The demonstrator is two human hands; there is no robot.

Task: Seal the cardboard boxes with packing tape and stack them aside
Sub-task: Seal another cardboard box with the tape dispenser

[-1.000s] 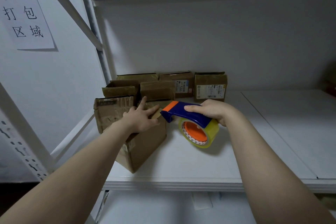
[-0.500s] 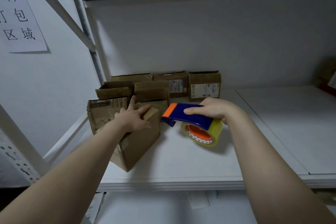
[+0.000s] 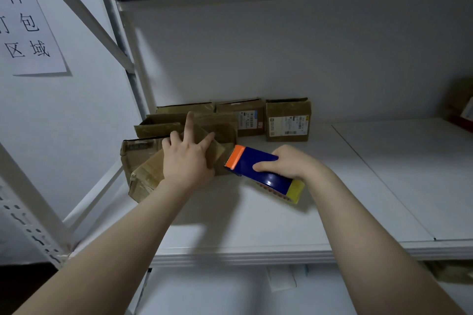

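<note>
Cardboard, brown and creased, made up the box [image 3: 144, 179] that lay tilted at the left end of the white shelf [image 3: 281, 225]. Its left side was close to the shelf's left edge, and its near corner was well back from the front lip.

The left hand [image 3: 188, 161] pressed down on the box's top. Its fingers were spread and mostly straight, and the forefinger was lifted toward the far wall. The right hand [image 3: 291, 166] was curled round a blue tape dispenser [image 3: 258, 169]. The dispenser's orange blade end was at the box's right side, but whether it touched the box could not be told. A yellowish tape roll [image 3: 297, 190] showed at the dispenser's near right end.

To the right of the dispenser, open shelf surface ran on, crossed by a seam [image 3: 378, 176] between two panels. More open surface lay between the hands and the front lip.

More boxes crowded the far left corner. An open-topped box [image 3: 158, 125] sat just behind the tilted one. Beyond it a labelled box [image 3: 245, 117] and another labelled box [image 3: 288, 120] stood against the back wall, with the second one furthest right.

At the left, an upright post [image 3: 128, 59] and a diagonal brace [image 3: 94, 23] closed in that side, and the shelf above hung low overhead. A paper sign [image 3: 28, 30] with handwritten characters was on the left wall. At the far right edge sat something brown and red [image 3: 460, 110], too dim to make out.
</note>
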